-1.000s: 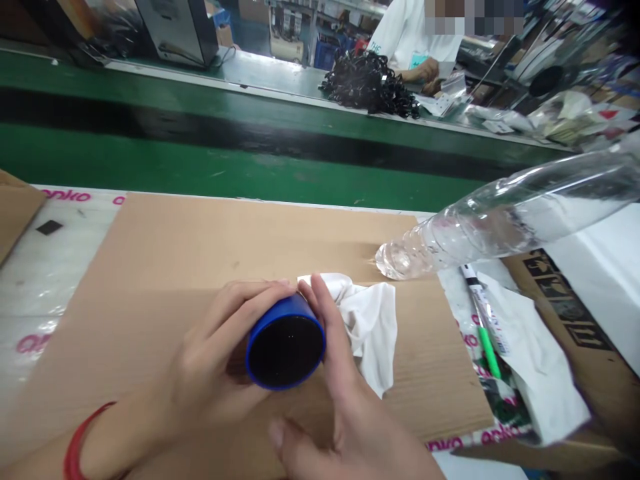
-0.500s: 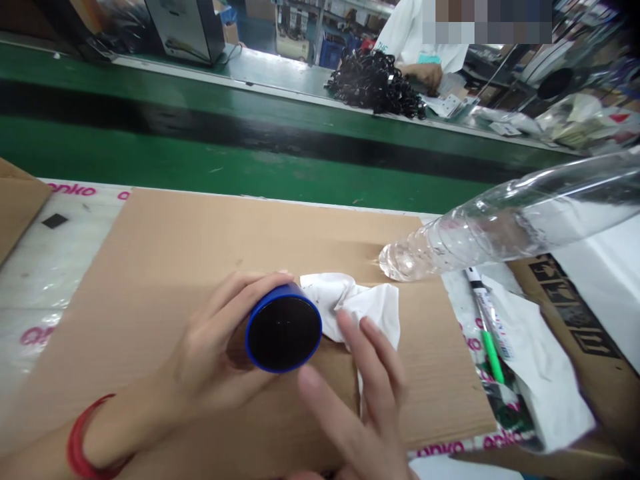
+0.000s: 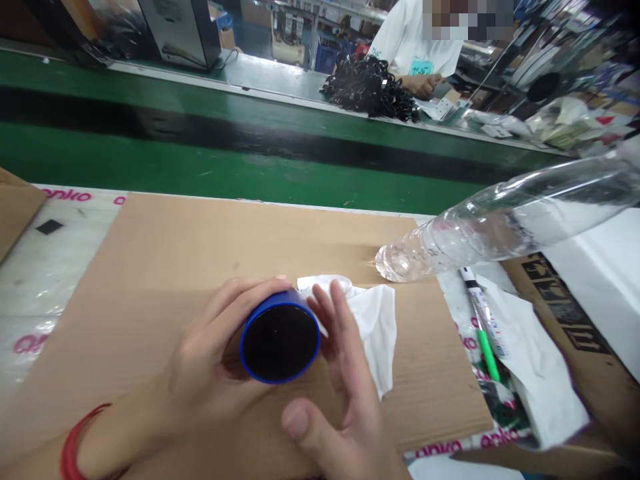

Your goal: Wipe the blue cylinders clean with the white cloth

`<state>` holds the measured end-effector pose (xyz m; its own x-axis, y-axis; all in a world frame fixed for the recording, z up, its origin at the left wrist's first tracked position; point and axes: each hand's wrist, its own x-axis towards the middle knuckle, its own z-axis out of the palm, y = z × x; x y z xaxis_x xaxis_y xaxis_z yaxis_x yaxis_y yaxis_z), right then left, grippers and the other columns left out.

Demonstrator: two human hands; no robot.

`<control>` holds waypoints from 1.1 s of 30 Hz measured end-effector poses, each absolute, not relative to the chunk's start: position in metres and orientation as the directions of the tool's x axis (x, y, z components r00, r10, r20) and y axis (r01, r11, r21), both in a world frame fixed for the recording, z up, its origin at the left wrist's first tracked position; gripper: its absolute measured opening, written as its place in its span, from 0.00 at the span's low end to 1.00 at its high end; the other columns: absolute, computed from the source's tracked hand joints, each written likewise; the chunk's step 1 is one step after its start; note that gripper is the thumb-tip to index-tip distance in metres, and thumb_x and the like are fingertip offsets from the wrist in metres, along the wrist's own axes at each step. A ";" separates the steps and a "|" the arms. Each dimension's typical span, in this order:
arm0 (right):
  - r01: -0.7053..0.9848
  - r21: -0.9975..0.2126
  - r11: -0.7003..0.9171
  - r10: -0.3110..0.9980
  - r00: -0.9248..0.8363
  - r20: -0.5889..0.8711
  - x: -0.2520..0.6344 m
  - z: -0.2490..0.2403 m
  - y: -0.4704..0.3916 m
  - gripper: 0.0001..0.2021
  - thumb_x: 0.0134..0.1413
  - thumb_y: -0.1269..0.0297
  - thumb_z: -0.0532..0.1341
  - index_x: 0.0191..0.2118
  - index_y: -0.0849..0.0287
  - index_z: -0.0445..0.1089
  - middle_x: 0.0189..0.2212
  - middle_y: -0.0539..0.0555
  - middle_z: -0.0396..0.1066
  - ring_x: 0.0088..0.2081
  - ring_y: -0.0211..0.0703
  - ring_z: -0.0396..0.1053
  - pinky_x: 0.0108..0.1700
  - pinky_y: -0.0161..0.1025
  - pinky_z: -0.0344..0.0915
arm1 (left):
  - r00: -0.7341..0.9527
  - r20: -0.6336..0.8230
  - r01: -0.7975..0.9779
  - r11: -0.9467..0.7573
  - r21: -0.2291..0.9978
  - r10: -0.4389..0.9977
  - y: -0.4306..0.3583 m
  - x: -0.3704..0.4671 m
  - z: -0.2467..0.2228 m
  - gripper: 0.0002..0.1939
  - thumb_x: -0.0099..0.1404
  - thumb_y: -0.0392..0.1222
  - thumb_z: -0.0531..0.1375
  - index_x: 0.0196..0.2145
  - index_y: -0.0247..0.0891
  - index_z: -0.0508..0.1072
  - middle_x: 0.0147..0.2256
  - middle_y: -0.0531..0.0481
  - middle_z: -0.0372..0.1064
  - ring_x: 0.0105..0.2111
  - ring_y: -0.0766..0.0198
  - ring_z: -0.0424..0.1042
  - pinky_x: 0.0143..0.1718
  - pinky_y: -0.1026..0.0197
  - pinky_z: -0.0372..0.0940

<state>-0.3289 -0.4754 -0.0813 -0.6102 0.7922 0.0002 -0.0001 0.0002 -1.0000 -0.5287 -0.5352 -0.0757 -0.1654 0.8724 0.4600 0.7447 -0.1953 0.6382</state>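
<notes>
A blue cylindrical object (image 3: 280, 341) with a glossy black round face is gripped from its left side by my left hand (image 3: 210, 353). The black face points up toward me; what kind of object it is I cannot tell. On its right side my right hand (image 3: 345, 393) is spread, thumb apart from the fingers. Its fingertips come close to the blue rim, and whether they touch it I cannot tell. Behind those fingers lies a crumpled white cloth (image 3: 377, 320), partly covered by the hand. Everything is over a brown cardboard sheet (image 3: 200, 233).
A clear plastic bottle (image 3: 465, 227) stands at the right. Beyond it lie a marker (image 3: 483, 313), a green pen (image 3: 487, 353) and white paper (image 3: 545, 373). Across the green conveyor bench (image 3: 225, 167), a person (image 3: 395, 47) works by a heap of black parts (image 3: 370, 87).
My right hand has moved up and left toward the blue object's side, its fingers now more upright. The left hand keeps its hold. The view has shifted slightly.
</notes>
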 end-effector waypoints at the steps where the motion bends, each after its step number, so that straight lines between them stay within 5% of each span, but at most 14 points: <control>1: -0.011 -0.998 -0.065 0.743 -0.668 -0.042 -0.330 -0.081 -0.478 0.45 0.70 0.41 0.70 0.81 0.21 0.45 0.83 0.42 0.54 0.83 0.59 0.52 0.82 0.67 0.51 | -0.164 0.459 0.736 -0.202 0.646 0.873 -0.536 -0.529 -0.076 0.30 0.77 0.49 0.69 0.71 0.46 0.66 0.61 0.50 0.74 0.59 0.61 0.76 0.66 0.69 0.70; 6: 0.034 -0.968 -0.249 0.716 -0.667 -0.207 -0.334 -0.068 -0.483 0.42 0.71 0.50 0.72 0.80 0.20 0.51 0.82 0.37 0.53 0.84 0.56 0.46 0.84 0.65 0.39 | -0.158 0.470 0.723 -0.222 0.654 0.869 -0.535 -0.526 -0.076 0.32 0.73 0.39 0.68 0.71 0.46 0.66 0.63 0.51 0.73 0.61 0.64 0.75 0.68 0.73 0.66; 10: 0.063 -0.973 -0.223 0.752 -0.624 -0.213 -0.331 -0.054 -0.478 0.32 0.75 0.55 0.68 0.75 0.19 0.61 0.80 0.32 0.56 0.84 0.49 0.45 0.85 0.60 0.35 | -0.171 0.473 0.719 -0.219 0.660 0.864 -0.534 -0.523 -0.075 0.29 0.76 0.41 0.67 0.71 0.46 0.66 0.63 0.52 0.73 0.62 0.65 0.75 0.70 0.74 0.63; 15: 0.038 -0.992 -0.122 0.769 -0.628 -0.119 -0.329 -0.052 -0.472 0.30 0.77 0.57 0.67 0.74 0.17 0.61 0.78 0.29 0.60 0.83 0.42 0.51 0.85 0.50 0.43 | -0.187 0.466 0.706 -0.212 0.676 0.865 -0.535 -0.522 -0.076 0.28 0.78 0.44 0.67 0.71 0.47 0.66 0.64 0.52 0.73 0.63 0.66 0.75 0.72 0.74 0.61; 23: 0.012 -0.990 -0.142 0.798 -0.590 -0.121 -0.334 -0.057 -0.467 0.22 0.76 0.45 0.66 0.71 0.25 0.71 0.76 0.36 0.66 0.80 0.47 0.58 0.82 0.50 0.56 | -0.202 0.486 0.737 -0.195 0.647 0.850 -0.535 -0.516 -0.076 0.24 0.81 0.46 0.63 0.71 0.46 0.66 0.63 0.52 0.72 0.64 0.67 0.73 0.73 0.75 0.56; 28: -0.064 -0.989 -0.130 0.821 -0.566 -0.071 -0.339 -0.058 -0.465 0.18 0.76 0.47 0.66 0.67 0.27 0.76 0.70 0.38 0.75 0.73 0.45 0.70 0.78 0.44 0.65 | -0.184 0.500 0.754 -0.205 0.624 0.846 -0.534 -0.513 -0.074 0.22 0.84 0.47 0.60 0.70 0.46 0.65 0.64 0.51 0.71 0.65 0.68 0.72 0.74 0.75 0.56; 31: -0.164 -0.983 -0.081 0.807 -0.590 0.032 -0.341 -0.061 -0.461 0.17 0.77 0.50 0.66 0.66 0.25 0.76 0.65 0.37 0.79 0.65 0.40 0.78 0.69 0.33 0.72 | -0.195 0.459 0.712 -0.197 0.674 0.867 -0.535 -0.514 -0.077 0.23 0.84 0.53 0.59 0.72 0.51 0.66 0.69 0.48 0.68 0.72 0.63 0.68 0.76 0.66 0.60; 33: -0.186 -0.982 -0.008 0.803 -0.587 0.105 -0.339 -0.064 -0.457 0.19 0.78 0.52 0.65 0.68 0.25 0.74 0.66 0.38 0.78 0.66 0.40 0.77 0.68 0.33 0.73 | -0.137 0.394 0.634 -0.225 0.740 0.909 -0.534 -0.517 -0.081 0.34 0.80 0.62 0.63 0.77 0.56 0.60 0.73 0.45 0.65 0.75 0.53 0.66 0.74 0.55 0.68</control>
<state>-0.3392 -0.4569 -0.0641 -0.5872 0.8026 0.1049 -0.1864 -0.0079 -0.9824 -0.5171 -0.5339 -0.0811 -0.1371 0.9089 0.3940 0.6344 -0.2249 0.7396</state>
